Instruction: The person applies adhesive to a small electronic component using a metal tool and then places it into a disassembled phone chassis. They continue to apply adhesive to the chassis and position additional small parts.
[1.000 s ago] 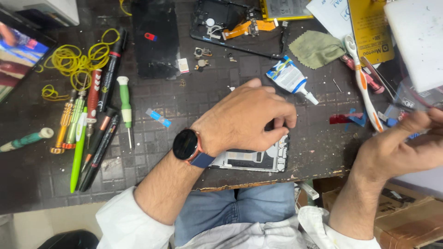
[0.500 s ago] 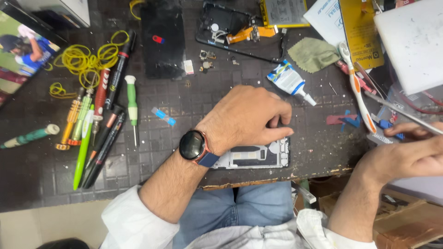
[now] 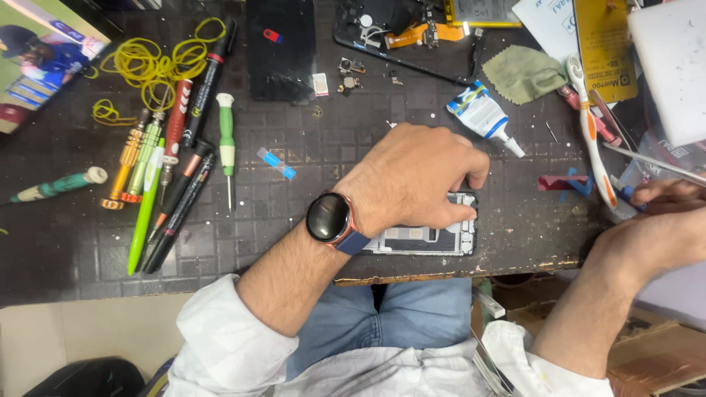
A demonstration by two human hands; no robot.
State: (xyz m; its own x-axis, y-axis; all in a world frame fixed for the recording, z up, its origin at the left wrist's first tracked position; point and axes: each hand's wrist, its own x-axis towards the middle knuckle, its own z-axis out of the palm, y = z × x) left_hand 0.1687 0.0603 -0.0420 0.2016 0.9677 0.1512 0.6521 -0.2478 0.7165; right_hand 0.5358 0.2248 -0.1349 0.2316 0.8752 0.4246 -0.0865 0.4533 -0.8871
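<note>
Left hand lies palm-down, fingers curled, pressing on an opened phone frame — the frame sits beneath the palm at the near edge of the work mat. Right hand is at the far right, fingers closed around a small blue tool. A glue tube lies just beyond the left hand's fingers — not touching.

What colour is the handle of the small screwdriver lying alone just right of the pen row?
Green with a white cap, on the small screwdriver; the head view shows it plainly.
</note>
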